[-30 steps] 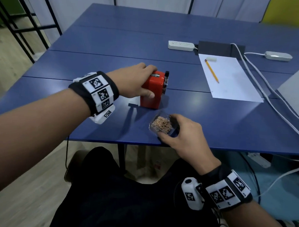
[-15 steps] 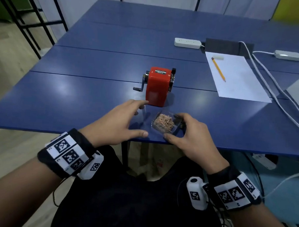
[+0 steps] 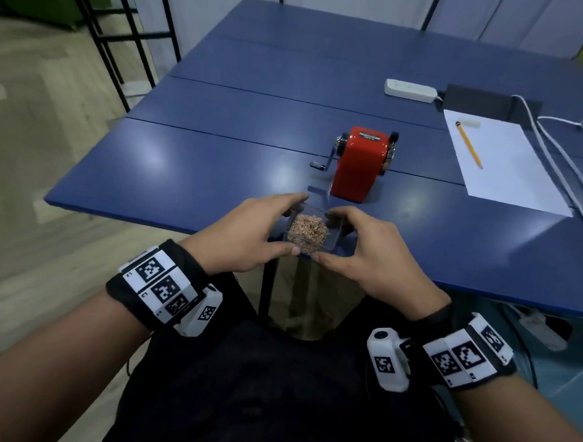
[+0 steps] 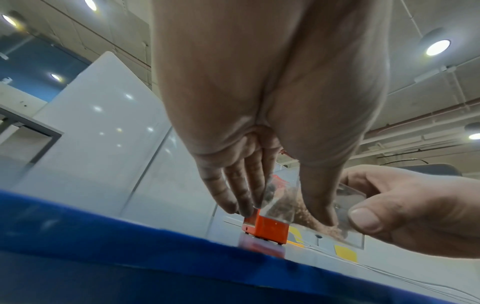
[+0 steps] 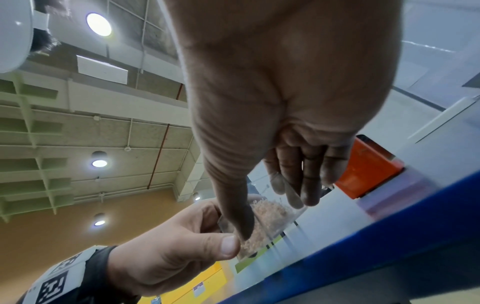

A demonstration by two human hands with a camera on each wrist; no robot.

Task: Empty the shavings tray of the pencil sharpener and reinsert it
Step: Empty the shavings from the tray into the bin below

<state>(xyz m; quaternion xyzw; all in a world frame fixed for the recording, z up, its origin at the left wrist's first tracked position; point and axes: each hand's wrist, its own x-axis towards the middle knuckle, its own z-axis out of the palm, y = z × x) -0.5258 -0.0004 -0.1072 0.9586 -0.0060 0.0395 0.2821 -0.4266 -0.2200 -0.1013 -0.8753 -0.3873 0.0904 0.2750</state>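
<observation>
The clear plastic shavings tray, heaped with brown pencil shavings, hangs over the near edge of the blue table. My left hand pinches its left side and my right hand pinches its right side, each with thumb at the near corner and fingers at the far side. In the wrist views the tray shows between thumb and fingers. The red crank sharpener stands upright on the table just beyond the tray, untouched; its tray slot is not visible.
A white sheet of paper with a yellow pencil lies at the right. Two white power strips and white cables lie behind and along the right. Under the table edge is a brownish bag or bin. A black metal rack stands far left.
My left hand left the sharpener, came back toward me and took hold of the tray's left side. The tray moved from above the table to its near edge, now held by both hands.
</observation>
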